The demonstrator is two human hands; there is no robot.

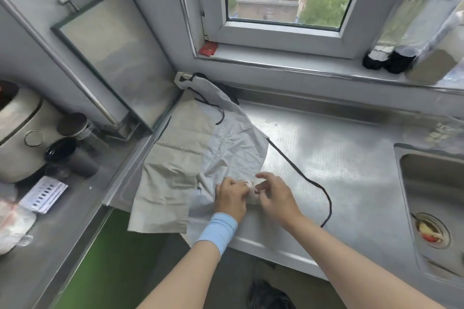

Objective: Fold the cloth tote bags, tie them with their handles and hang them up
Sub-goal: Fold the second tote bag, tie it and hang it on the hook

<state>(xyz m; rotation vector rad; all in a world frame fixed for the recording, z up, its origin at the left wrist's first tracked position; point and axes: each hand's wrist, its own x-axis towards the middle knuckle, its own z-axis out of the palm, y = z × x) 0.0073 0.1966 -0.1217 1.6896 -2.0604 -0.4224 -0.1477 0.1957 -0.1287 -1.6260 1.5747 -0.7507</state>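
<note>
Two cloth tote bags lie overlapped on the steel counter (pixel 339 158). The beige bag (pixel 175 158) lies flat to the left, its lower end hanging over the counter's front edge. On top of it, to the right, lies a crumpled pale grey bag (pixel 233 138). A thin black handle cord (pixel 303 178) trails from the grey bag across the counter to the right. My left hand (pixel 231 198), with a blue wrist wrap, and my right hand (pixel 273 198) meet at the grey bag's near corner. Both pinch a small bunched bit of its cloth.
A sink (pixel 431 198) with food scraps in its drain sits at the right. Jars and cups (pixel 72 148) and a rice cooker (pixel 17 133) stand on the lower left counter. A glass-door cabinet (pixel 113 57) stands at the left, bottles (pixel 391 57) on the window sill.
</note>
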